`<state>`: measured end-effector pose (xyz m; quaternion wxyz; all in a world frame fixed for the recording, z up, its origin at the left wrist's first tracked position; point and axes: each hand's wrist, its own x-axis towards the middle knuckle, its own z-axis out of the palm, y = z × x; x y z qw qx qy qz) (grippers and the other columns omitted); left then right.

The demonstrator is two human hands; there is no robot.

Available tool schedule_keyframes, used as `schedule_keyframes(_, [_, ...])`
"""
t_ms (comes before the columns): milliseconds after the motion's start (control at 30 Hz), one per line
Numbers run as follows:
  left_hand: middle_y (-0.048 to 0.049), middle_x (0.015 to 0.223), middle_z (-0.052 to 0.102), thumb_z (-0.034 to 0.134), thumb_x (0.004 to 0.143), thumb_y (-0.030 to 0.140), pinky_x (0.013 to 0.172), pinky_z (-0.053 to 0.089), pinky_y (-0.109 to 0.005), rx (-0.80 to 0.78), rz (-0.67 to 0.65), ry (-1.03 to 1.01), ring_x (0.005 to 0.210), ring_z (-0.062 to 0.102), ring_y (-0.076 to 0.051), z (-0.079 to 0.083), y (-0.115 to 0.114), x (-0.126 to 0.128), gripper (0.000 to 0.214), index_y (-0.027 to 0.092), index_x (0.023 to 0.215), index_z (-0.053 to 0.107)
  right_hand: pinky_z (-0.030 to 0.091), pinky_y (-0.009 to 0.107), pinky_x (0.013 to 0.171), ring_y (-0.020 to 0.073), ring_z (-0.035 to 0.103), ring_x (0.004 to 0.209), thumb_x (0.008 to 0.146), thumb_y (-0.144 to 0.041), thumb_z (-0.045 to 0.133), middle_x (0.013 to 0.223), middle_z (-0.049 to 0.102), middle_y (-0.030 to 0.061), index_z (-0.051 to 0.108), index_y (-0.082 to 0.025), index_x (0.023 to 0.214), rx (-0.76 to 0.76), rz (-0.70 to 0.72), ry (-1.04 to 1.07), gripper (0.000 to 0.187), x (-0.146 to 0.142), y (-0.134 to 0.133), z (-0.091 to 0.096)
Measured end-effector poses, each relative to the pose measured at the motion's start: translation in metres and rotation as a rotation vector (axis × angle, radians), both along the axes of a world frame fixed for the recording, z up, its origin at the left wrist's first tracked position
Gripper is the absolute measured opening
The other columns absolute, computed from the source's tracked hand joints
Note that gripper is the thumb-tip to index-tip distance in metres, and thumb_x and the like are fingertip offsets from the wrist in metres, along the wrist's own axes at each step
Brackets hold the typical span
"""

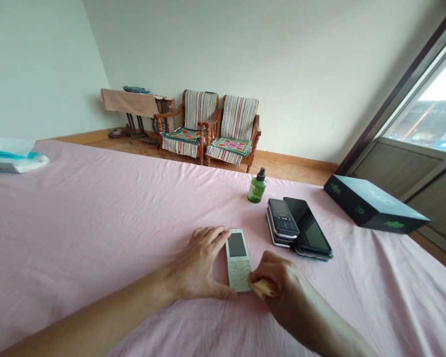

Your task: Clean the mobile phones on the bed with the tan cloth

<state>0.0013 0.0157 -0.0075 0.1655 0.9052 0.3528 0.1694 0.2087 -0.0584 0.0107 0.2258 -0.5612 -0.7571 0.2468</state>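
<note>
A white keypad mobile phone point(239, 265) lies face up on the pink cloth, its small screen toward the far side. My left hand point(197, 263) steadies it from the left, fingertips at its top corner and thumb at the bottom edge. A folded yellow cloth point(263, 287) is pinched in my right hand point(282, 277), pressed against the phone's lower right edge. Beyond my right hand, a dark keypad phone point(283, 220) tops a small stack of phones. Beside that stack, a black touchscreen phone point(308, 225) lies on top of other flat devices.
Behind the phones stands a green spray bottle point(257, 187) with a black top. At the right is a black box point(371, 203) with green print. A tissue pack point(15, 159) lies far left on the pink sheet point(96, 213). Two wooden armchairs point(230, 126) stand by the wall.
</note>
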Motion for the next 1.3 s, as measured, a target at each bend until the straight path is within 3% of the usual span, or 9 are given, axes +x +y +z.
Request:
schedule_keyframes(567, [-0.0133, 0.140, 0.046, 0.076, 0.057, 0.064, 0.107, 0.031, -0.048, 0.026, 0.023, -0.060, 0.127, 0.043, -0.035, -0.009, 0.002, -0.001, 0.101, 0.021, 0.139, 0.038, 0.035, 0.023, 0.060, 0.0121, 0.053, 0.070, 0.082, -0.006, 0.055, 0.078, 0.059, 0.0018, 0.071, -0.021, 0.069, 0.086, 0.053, 0.032, 0.025, -0.022, -0.003, -0.011])
schedule_keyframes(867, [-0.0150, 0.141, 0.045, 0.078, 0.052, 0.066, 0.106, 0.032, -0.051, 0.008, 0.022, -0.039, 0.127, 0.043, -0.037, -0.004, 0.001, 0.000, 0.105, 0.020, 0.139, 0.039, 0.033, 0.023, 0.058, 0.0120, 0.052, 0.067, 0.070, 0.003, 0.054, 0.071, 0.057, 0.0007, 0.071, -0.021, 0.065, 0.044, 0.001, -0.063, 0.030, -0.007, 0.000, 0.001])
schedule_keyframes(967, [-0.0144, 0.140, 0.046, 0.078, 0.052, 0.066, 0.106, 0.032, -0.051, 0.007, 0.022, -0.045, 0.127, 0.043, -0.037, -0.004, 0.001, 0.000, 0.105, 0.021, 0.139, 0.039, 0.032, 0.024, 0.058, 0.0124, 0.051, 0.067, 0.073, 0.002, 0.054, 0.070, 0.056, 0.0007, 0.072, -0.022, 0.067, 0.030, 0.016, -0.091, 0.031, -0.004, 0.001, 0.005])
schedule_keyframes(1133, [-0.0122, 0.139, 0.047, 0.076, 0.056, 0.064, 0.107, 0.032, -0.047, 0.020, 0.023, -0.074, 0.127, 0.043, -0.033, -0.009, 0.002, 0.000, 0.099, 0.022, 0.138, 0.040, 0.035, 0.023, 0.062, 0.0126, 0.053, 0.074, 0.081, -0.005, 0.056, 0.078, 0.059, 0.0010, 0.071, -0.022, 0.068, 0.066, 0.091, -0.001, 0.026, -0.020, -0.003, -0.003])
schedule_keyframes(1300, [-0.0124, 0.139, 0.047, 0.078, 0.054, 0.064, 0.106, 0.031, -0.046, 0.022, 0.024, -0.076, 0.126, 0.044, -0.033, -0.008, 0.002, 0.001, 0.101, 0.022, 0.138, 0.039, 0.035, 0.023, 0.063, 0.0124, 0.053, 0.074, 0.077, -0.001, 0.055, 0.080, 0.060, 0.0007, 0.071, -0.021, 0.069, 0.080, 0.082, 0.035, 0.027, -0.021, -0.003, -0.008])
